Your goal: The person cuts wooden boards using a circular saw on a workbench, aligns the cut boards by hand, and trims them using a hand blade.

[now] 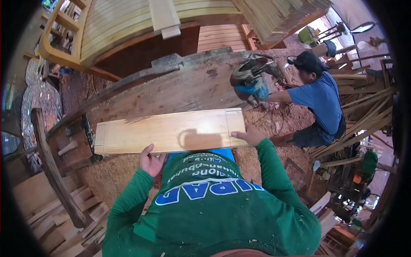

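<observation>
A long pale wooden board (pixel 167 130) lies across in front of my body, its broad face up. Thin pencil-like lines run across it near both ends, and a dark shadow falls on its face. My left hand (pixel 151 162) grips the near edge left of the middle, thumb on top and fingers underneath. At the right end, my right hand (pixel 251 136) is closed on the board with its thumb over the face; its other fingers are partly hidden behind the edge. The board overlaps the near side of a worn wooden workbench (pixel 171 88).
To the right, a co-worker (pixel 319 98) in a blue shirt crouches with an arm at a blue power tool (pixel 252 81) on the bench. Slatted wooden furniture (pixel 120 30) stands beyond. Wood shavings (pixel 102 180) cover the floor; scrap boards (pixel 60 227) lie at left.
</observation>
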Tool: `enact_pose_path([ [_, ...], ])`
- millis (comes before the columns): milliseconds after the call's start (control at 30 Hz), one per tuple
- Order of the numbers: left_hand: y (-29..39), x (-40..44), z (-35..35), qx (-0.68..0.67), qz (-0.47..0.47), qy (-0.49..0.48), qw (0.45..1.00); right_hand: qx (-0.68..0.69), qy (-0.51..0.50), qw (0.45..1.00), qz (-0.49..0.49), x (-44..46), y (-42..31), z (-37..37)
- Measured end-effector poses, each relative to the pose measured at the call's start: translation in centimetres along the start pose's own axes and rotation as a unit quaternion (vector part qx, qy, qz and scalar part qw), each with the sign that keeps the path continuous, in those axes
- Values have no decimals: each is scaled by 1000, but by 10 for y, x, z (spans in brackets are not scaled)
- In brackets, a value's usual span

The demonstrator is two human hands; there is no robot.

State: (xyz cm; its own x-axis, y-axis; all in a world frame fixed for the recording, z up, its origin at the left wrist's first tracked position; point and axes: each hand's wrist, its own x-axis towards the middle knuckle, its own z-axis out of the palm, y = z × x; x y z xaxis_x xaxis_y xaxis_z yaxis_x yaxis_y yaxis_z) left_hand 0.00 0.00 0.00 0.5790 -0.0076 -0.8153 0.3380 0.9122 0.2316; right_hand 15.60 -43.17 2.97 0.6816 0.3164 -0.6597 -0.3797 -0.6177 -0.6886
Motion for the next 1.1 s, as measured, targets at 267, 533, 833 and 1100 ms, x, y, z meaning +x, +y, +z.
enact_pose_path([
  [267,-23,80,-78,-99,-26,22,994,-82,51,981,171,77,21,37],
  [533,-41,96,-76,-136,-52,50,988,-80,91,975,188,56,13,61],
  [833,-15,115,-41,187,-182,27,965,-307,88,943,92,141,44,18],
  [1100,-24,135,-38,327,-81,117,934,-340,146,929,17,83,29,23],
])
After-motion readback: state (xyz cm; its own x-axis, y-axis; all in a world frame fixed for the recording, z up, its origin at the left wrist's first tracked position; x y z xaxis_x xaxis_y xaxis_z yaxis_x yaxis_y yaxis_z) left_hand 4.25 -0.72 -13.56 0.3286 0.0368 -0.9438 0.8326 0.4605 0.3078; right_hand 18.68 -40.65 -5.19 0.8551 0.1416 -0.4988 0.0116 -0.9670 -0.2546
